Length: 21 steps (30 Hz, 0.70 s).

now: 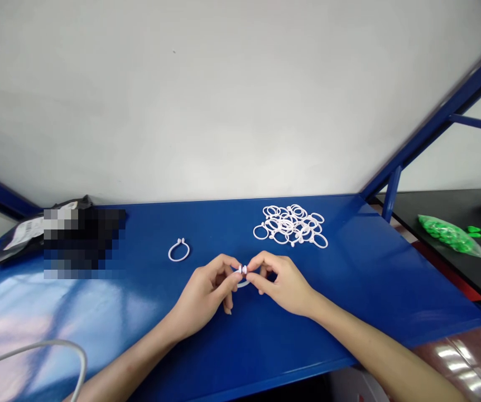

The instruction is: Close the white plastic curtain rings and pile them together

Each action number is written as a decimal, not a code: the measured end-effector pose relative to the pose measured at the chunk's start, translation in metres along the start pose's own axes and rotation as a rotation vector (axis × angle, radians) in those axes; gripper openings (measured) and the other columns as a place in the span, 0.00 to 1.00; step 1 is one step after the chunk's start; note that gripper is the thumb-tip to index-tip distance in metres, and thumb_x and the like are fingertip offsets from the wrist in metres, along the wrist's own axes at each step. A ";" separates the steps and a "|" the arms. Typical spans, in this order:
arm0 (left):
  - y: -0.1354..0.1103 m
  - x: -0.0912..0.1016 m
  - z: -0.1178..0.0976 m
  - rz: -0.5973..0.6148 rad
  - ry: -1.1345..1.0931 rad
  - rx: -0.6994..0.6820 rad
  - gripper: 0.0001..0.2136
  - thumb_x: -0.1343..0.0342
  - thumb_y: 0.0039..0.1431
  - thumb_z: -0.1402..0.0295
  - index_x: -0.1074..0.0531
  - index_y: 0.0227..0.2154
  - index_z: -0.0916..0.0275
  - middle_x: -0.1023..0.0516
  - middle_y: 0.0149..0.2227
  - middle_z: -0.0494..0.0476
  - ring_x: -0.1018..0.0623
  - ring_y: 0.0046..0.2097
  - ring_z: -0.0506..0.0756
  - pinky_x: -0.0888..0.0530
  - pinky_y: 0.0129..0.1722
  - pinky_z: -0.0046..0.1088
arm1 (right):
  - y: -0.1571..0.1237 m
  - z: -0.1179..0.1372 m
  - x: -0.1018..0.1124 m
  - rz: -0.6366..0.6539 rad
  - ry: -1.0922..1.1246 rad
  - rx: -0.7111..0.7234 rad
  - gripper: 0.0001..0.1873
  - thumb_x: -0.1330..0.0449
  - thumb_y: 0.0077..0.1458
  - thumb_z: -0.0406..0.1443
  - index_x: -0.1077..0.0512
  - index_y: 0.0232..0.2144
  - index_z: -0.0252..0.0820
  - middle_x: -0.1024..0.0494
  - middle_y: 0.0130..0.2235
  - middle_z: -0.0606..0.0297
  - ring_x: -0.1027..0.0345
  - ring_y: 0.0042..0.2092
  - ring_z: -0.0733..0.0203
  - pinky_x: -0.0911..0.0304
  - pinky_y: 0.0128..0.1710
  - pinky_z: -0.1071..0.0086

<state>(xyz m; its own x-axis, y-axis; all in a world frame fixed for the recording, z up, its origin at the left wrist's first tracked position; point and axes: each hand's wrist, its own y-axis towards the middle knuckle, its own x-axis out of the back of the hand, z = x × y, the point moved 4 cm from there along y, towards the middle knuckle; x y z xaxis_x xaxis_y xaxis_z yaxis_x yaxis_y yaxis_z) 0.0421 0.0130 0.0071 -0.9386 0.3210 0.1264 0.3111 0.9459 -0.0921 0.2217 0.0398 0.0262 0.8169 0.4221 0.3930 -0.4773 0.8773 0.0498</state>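
Observation:
Between my two hands is a white plastic ring (243,284) with small knobs at its ends, held just above the blue tabletop. My left hand (209,285) pinches it by one knobbed end, thumb against index finger. The other end sits between the thumb and fingertips of my right hand (280,282). The two knobs are close together; fingers hide the sides of the ring. A single similar ring (179,259) lies to the left, its two knobs side by side at the top. Beyond my right hand is a loose pile of white rings (293,225).
A black plastic package (27,237) with a white label lies at the left, partly pixelated. A white cable (62,342) loops in at the lower left. On a black table at the right rests a clear bag of green pieces (452,234). Blue frame bars (420,106) rise beside the wall.

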 end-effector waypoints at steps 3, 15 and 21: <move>-0.001 0.000 0.000 0.002 -0.079 -0.019 0.13 0.48 0.70 0.54 0.34 0.45 0.58 0.27 0.29 0.45 0.22 0.22 0.50 0.25 0.24 0.26 | -0.001 0.001 -0.001 -0.005 0.001 -0.003 0.05 0.37 0.62 0.38 0.25 0.37 0.43 0.27 0.23 0.74 0.35 0.24 0.67 0.41 0.26 0.72; 0.002 0.002 -0.005 -0.125 -0.083 -0.063 0.10 0.40 0.63 0.60 0.26 0.36 0.62 0.24 0.30 0.49 0.25 0.22 0.48 0.25 0.25 0.26 | -0.003 0.002 -0.002 -0.027 0.038 0.044 0.08 0.38 0.64 0.42 0.27 0.41 0.44 0.23 0.30 0.70 0.35 0.26 0.67 0.41 0.27 0.71; 0.000 -0.002 -0.005 -0.108 -0.127 -0.044 0.12 0.37 0.60 0.58 0.25 0.36 0.62 0.23 0.28 0.50 0.26 0.22 0.48 0.26 0.23 0.25 | -0.005 0.006 -0.003 -0.064 -0.008 0.102 0.08 0.39 0.65 0.41 0.26 0.39 0.44 0.23 0.29 0.70 0.36 0.25 0.68 0.41 0.25 0.72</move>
<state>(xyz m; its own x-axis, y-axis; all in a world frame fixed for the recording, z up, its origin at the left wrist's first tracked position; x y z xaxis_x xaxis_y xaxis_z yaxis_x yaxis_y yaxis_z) 0.0444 0.0128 0.0119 -0.9774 0.2115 0.0071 0.2110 0.9766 -0.0411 0.2196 0.0323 0.0305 0.8446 0.3638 0.3929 -0.4547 0.8747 0.1677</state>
